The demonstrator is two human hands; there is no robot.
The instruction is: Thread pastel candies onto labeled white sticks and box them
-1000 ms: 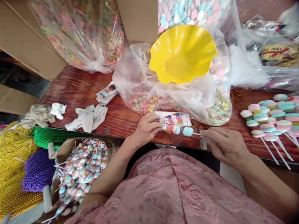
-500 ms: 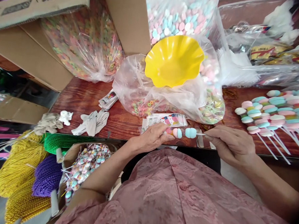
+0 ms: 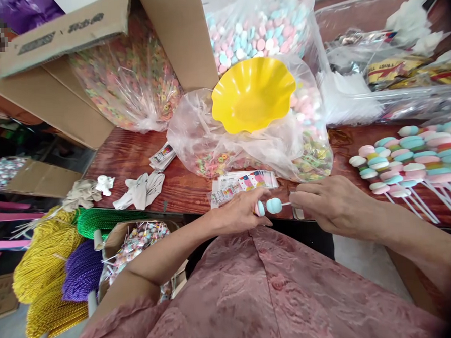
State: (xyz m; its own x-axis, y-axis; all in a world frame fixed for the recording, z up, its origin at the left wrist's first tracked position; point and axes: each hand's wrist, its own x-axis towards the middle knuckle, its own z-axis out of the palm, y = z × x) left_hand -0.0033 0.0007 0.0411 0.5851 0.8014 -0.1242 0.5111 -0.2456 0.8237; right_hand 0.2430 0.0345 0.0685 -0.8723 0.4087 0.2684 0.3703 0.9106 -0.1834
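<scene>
Above the table's front edge, my two hands hold one candy skewer (image 3: 274,206) between them. My left hand (image 3: 240,212) is closed round its left end, with a blue and pink candy (image 3: 260,208) showing past the fingertips. My right hand (image 3: 329,204) pinches the white stick just right of the blue candies. A stack of printed labels (image 3: 245,183) lies on the table behind my left hand. To the right of my right hand lie several finished-looking skewers (image 3: 414,159) of pink, blue and white candies, their sticks pointing toward me.
A yellow wavy bowl (image 3: 254,94) rests on plastic bags of candy (image 3: 193,125). Behind stands an open cardboard box (image 3: 188,35); a clear tub (image 3: 395,97) is at back right. Crumpled gloves (image 3: 139,190) lie left. Below are a box of wrapped candy skewers (image 3: 146,238) and cord bundles (image 3: 45,264).
My left hand has slid along the skewer, covering more of the candies. My right hand has moved slightly left, still pinching the stick. The whole view has shifted a little.
</scene>
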